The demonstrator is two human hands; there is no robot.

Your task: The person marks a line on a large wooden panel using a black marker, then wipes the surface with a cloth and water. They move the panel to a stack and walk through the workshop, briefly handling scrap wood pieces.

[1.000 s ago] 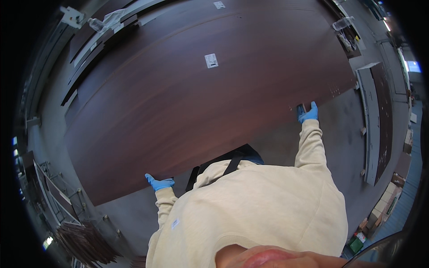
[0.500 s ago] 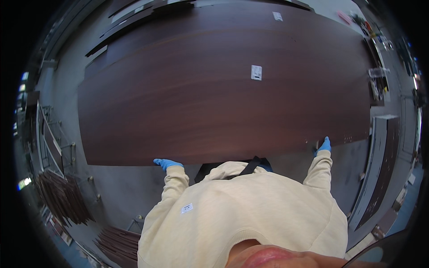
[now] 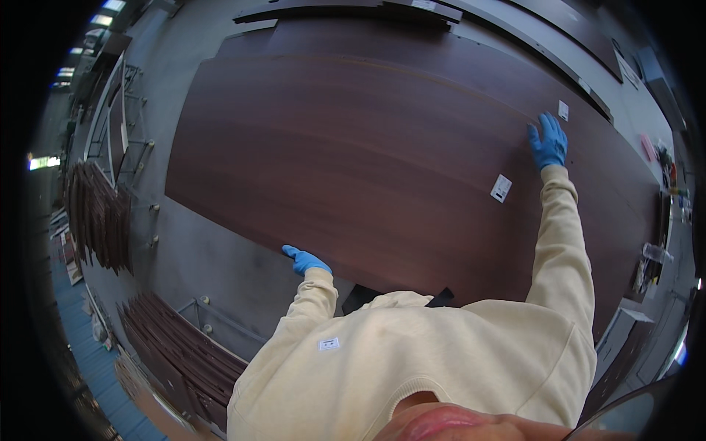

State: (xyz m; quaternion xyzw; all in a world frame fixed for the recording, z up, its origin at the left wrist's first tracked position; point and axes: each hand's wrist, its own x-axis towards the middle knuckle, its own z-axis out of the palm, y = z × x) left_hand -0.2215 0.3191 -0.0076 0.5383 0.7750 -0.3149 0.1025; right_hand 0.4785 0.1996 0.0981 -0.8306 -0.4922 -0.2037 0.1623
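Observation:
A large dark brown panel point(image 3: 346, 162) with a wood-like surface lies in front of me, a white label point(image 3: 501, 188) on its right part. My left hand point(image 3: 307, 261), in a blue glove, holds the near edge with a digit over the top; the fingers below are partly hidden. My right hand point(image 3: 549, 144), also gloved in blue, is stretched far forward with its fingers spread. It is at the panel's far edge, close to another brown panel behind, which bears a second white label point(image 3: 563, 110). Whether the right hand touches the surface, I cannot tell.
Brown strips point(image 3: 419, 9) lie beyond the panels at the back. Dark brown boards stand in a rack point(image 3: 99, 217) on the left, with more stacked boards point(image 3: 176, 349) at the lower left. Small items and a clear container point(image 3: 654, 253) are at the right.
My right hand has left the near edge and reached far forward over the panels, its fingers now spread. My left hand stays at the near edge. The view has turned to the left.

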